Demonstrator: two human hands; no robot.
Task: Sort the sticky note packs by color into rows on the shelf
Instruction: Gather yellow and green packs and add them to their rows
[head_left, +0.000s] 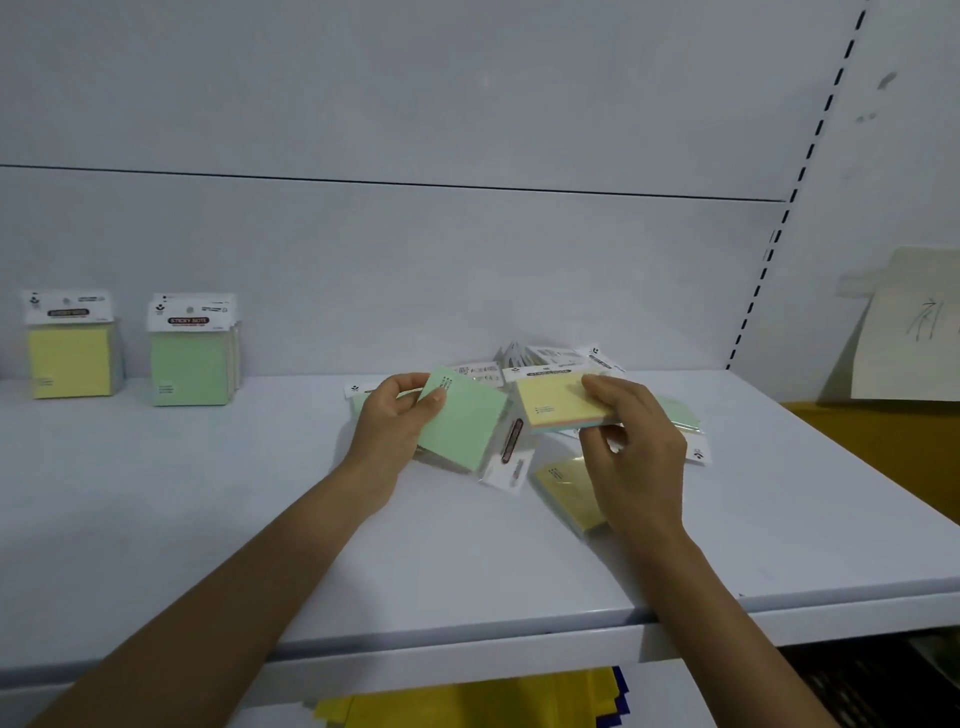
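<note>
Left fingers (434, 400): the left hand (395, 421) curls round the edge of a green pack (465, 421), thumb on its face, holding it tilted above the shelf.
Right fingers (602, 389): the right hand (631, 431) pinches a yellow pack (558, 408) at its right edge, lifted beside the green one.
Under the hands: a loose pile of packs (550, 358) lies behind and beneath both hands; another yellow one (566, 488) lies flat, partly hidden by the right wrist.
Sorted rows: well apart at far left, a yellow row (70, 353) and a green row (192, 358) stand against the back panel.
Shelf (208, 493): white.
Surroundings: slotted upright (810, 150) at right, a paper sheet (914, 332) beyond it, yellow sheets (467, 701) below.
</note>
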